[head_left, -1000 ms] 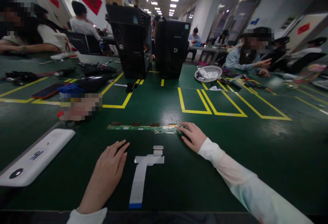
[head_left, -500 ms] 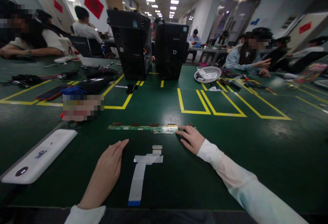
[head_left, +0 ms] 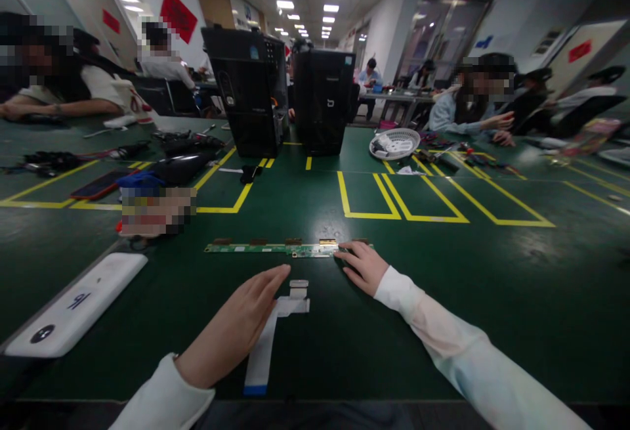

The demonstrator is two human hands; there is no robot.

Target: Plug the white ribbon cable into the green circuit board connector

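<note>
A long, narrow green circuit board (head_left: 266, 249) lies crosswise on the green table, with several brownish tabs along its far edge. My right hand (head_left: 363, 266) rests at its right part, fingers spread and fingertips on or beside the board, covering some of it. Nearer to me lies a white flat ribbon cable (head_left: 260, 358), folded into an angle, with a blue end and a connector at its far end. My left hand (head_left: 241, 315) is over the cable's left side, fingers stretched out and close together, hiding part of the fold. Whether it touches the cable I cannot tell.
A white oblong device (head_left: 79, 305) lies at the left, near a pixelated item (head_left: 157, 212). Two black computer towers (head_left: 246, 102) stand at the back. A white basket (head_left: 394, 145) sits at the back right. Yellow tape (head_left: 436, 219) marks the table. Other people sit around.
My left hand has moved right, from beside the ribbon cable to over it. My right hand stays at the circuit board. The view has shifted slightly.
</note>
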